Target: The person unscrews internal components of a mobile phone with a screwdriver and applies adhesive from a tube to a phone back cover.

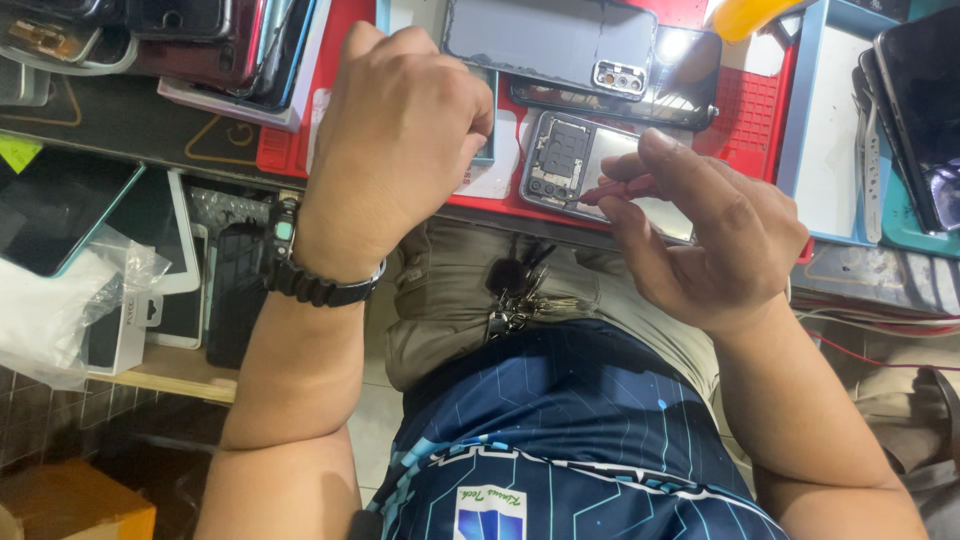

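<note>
- Nearest, a bunch of keys (515,290) hangs at the person's waist, just below the counter (130,120) edge.
- The left hand (395,130), with a black wristwatch (300,270) on its wrist, is clenched into a fist at the left side of the opened phone (565,160); whether it grips anything cannot be told.
- The right hand (705,235) pinches a slim red tool (615,190) between thumb and fingers, its tip resting on the phone's exposed inside.
- The opened phone lies face down on a red mat (755,105) at the counter's near edge, between the two hands.
- Judged from this, the work goes best with the phone pinned flat, the tool kept low and the pressure light, since the phone sits so near the edge.
- Beyond it lie a grey back cover (545,40) and a dark phone (680,75), touching; they crowd the far side.
- Left are stacked phone cases (220,45), right a white tray (835,130).
</note>
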